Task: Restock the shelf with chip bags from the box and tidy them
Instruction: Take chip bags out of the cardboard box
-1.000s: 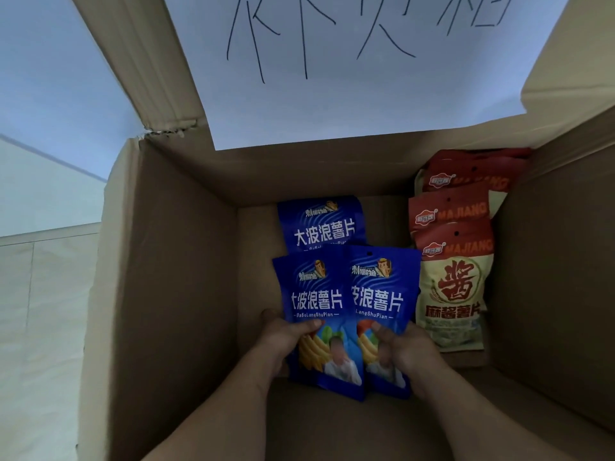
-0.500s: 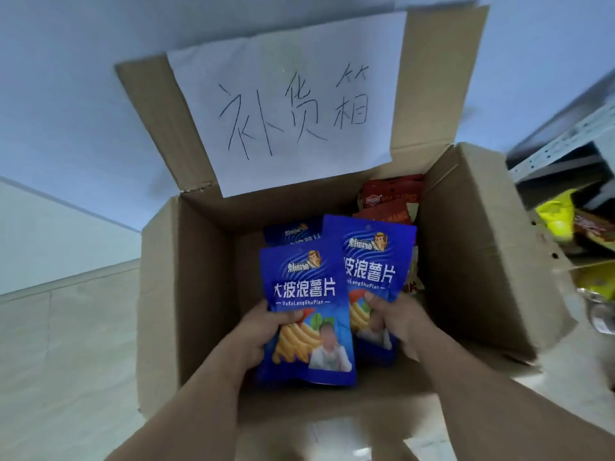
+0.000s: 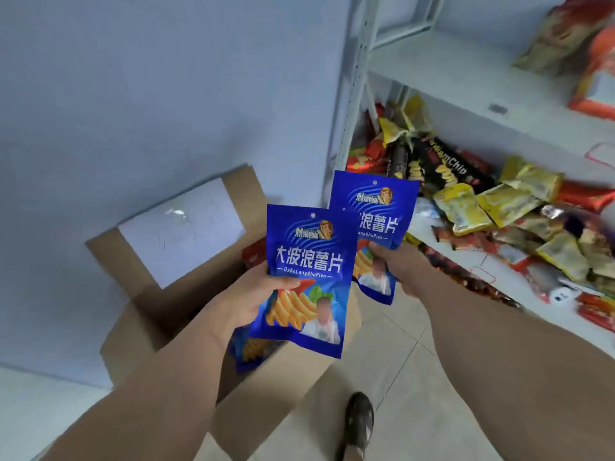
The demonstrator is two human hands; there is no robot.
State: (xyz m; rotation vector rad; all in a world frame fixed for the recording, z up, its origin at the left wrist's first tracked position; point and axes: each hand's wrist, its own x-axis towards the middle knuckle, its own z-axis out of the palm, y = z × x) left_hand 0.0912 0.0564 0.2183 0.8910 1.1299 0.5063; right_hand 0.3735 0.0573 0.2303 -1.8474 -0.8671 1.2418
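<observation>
My left hand point(image 3: 258, 296) grips a blue chip bag point(image 3: 307, 277) by its left edge, upright, above the open cardboard box point(image 3: 159, 304). My right hand point(image 3: 397, 264) holds a second blue chip bag point(image 3: 376, 211) a little higher and to the right, near the shelf's left post. Another blue bag point(image 3: 248, 352) and a red bag point(image 3: 253, 254) show inside the box. The white shelf point(image 3: 482, 128) at the right carries a jumbled heap of yellow, black and red snack bags point(image 3: 466, 194).
The box stands on the tiled floor against a pale blue wall, with a white paper label point(image 3: 181, 227) on its raised flap. The shelf's metal post point(image 3: 352, 84) rises right of the box. My shoe point(image 3: 358, 422) is on the floor below.
Both hands have lifted the two blue bags out of the box and carried them up and to the right. The view has swung from the box toward the shelf.
</observation>
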